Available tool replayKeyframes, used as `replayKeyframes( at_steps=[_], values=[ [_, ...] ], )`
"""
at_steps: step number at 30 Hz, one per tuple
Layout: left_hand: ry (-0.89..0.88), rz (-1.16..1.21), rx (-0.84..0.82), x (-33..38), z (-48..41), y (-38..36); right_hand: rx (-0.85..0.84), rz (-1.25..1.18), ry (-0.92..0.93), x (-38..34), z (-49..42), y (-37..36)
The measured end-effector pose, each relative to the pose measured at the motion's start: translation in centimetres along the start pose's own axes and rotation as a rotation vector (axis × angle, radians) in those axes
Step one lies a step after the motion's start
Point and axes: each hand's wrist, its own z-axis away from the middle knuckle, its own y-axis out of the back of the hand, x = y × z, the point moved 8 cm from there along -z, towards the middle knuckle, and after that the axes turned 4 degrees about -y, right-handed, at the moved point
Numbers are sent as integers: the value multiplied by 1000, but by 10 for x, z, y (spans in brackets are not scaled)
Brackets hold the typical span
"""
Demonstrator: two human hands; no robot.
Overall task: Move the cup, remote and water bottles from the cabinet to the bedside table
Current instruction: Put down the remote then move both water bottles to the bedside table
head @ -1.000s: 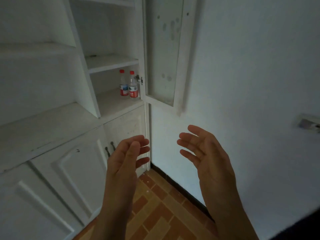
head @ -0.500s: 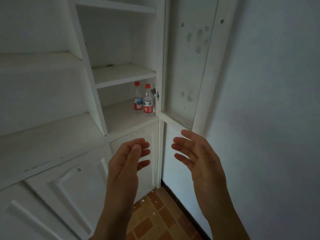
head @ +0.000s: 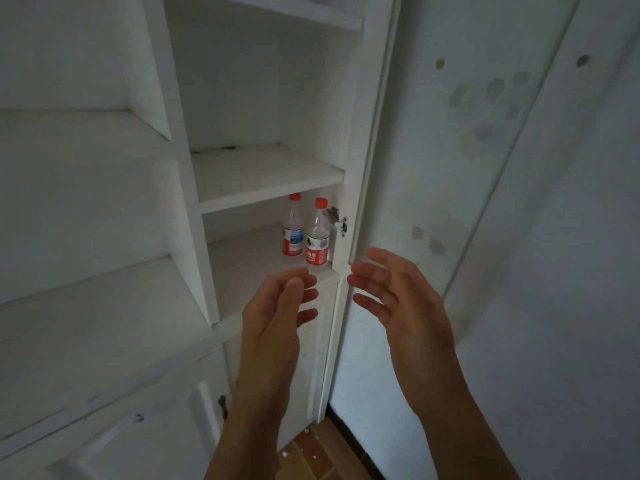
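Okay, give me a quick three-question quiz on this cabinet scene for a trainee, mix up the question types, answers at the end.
1. Fill in: the caps of the left bottle and the right bottle are ____.
2. True or false: the left hand grips a bottle.
3. Multiple choice: both bottles stand A) on the floor, B) on the lower shelf, C) on the top shelf.
Key: 1 red; 2 false, it is open and holds nothing; 3 B.

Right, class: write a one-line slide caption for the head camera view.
Open left hand and right hand hover before two red-capped water bottles on a cabinet shelf.
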Motion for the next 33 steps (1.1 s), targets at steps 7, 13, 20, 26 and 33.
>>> replayKeyframes(
  at_steps=[7, 13, 20, 26, 33],
  values=[
    [36, -4, -18, -31, -48, -1, -20, 61, -70, 40, -48, -13],
    [60, -69, 17, -60, -85, 4, 19, 26, -86, 70, -93, -9],
    [95, -121, 19, -94, -134, -16, 55, 36, -137, 111, -138, 1],
    [114, -165, -2, -118, -182, -49, 135, 12, -157, 137, -189, 20],
    [114, -215, 39, -145, -217, -65, 141, -33, -227, 179, -229, 32]
  ],
)
